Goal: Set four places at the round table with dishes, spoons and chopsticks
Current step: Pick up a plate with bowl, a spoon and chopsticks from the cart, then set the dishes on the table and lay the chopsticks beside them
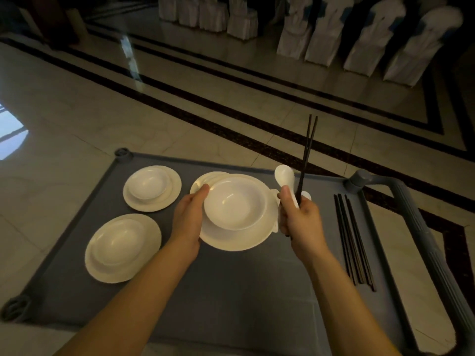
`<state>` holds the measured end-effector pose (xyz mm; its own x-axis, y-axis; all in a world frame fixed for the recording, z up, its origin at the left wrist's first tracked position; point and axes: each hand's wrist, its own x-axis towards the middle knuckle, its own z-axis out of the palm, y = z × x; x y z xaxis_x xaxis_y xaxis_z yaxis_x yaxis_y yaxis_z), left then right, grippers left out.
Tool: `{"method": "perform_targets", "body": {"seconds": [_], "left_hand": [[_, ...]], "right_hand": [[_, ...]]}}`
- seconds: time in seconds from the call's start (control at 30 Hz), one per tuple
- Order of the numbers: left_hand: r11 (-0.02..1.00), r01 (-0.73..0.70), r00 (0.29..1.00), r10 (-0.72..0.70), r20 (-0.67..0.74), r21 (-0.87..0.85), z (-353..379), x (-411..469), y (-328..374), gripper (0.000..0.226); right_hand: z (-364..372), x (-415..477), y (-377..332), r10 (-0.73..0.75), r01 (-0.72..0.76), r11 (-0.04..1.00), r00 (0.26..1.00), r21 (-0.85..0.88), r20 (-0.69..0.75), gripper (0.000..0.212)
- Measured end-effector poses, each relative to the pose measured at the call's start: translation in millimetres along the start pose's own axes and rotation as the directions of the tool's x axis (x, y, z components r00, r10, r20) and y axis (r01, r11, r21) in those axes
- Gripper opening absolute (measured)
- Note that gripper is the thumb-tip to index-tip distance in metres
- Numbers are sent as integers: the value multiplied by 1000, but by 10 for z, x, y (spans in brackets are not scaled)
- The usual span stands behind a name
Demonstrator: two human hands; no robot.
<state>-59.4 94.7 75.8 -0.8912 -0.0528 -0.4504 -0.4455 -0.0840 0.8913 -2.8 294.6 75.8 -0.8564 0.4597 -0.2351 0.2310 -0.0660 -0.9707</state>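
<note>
My left hand (189, 218) grips the left rim of a white plate (253, 238) with a white bowl (235, 202) on it, lifted above a grey cart top (231, 286). Another plate (203, 179) peeks out behind it. My right hand (299, 218) holds a white spoon (284, 176) and a pair of dark chopsticks (307, 152) that point up and away. More spoons (275, 222) lie partly hidden under the held plate and hand. Two further plate-and-bowl sets sit on the cart: one at the back left (151, 187), one at the front left (122, 247).
Several dark chopsticks (353, 241) lie in a row on the cart's right side, beside its grey handle (421, 227). A glossy tiled floor (77, 106) with dark border stripes surrounds the cart. White-covered chairs (359, 34) stand at the far back right.
</note>
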Motion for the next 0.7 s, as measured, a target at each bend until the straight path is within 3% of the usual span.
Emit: {"method": "perform_targets", "body": {"seconds": [0.17, 0.33, 0.47, 0.57, 0.7], "left_hand": [[996, -83, 993, 79, -91, -40, -517, -226, 298, 24], [982, -169, 967, 149, -207, -83, -1166, -514, 552, 40], [968, -228, 941, 192, -278, -105, -1748, -784, 742, 35], [952, -281, 900, 218, -378, -119, -2191, -966, 917, 27], [929, -351, 819, 244, -519, -118, -2754, -1227, 1109, 40]], "right_hand": [[565, -387, -309, 31, -31, 1000, 1000, -6, -3, 56], [1106, -843, -617, 10, -25, 997, 980, 72, 200, 52], [1591, -1169, -808, -28, 2, 997, 948, 83, 318, 49], [1992, -1386, -957, -68, 41, 996, 915, 76, 397, 47], [2529, -1690, -1149, -137, 103, 990, 861, 96, 490, 39]]}}
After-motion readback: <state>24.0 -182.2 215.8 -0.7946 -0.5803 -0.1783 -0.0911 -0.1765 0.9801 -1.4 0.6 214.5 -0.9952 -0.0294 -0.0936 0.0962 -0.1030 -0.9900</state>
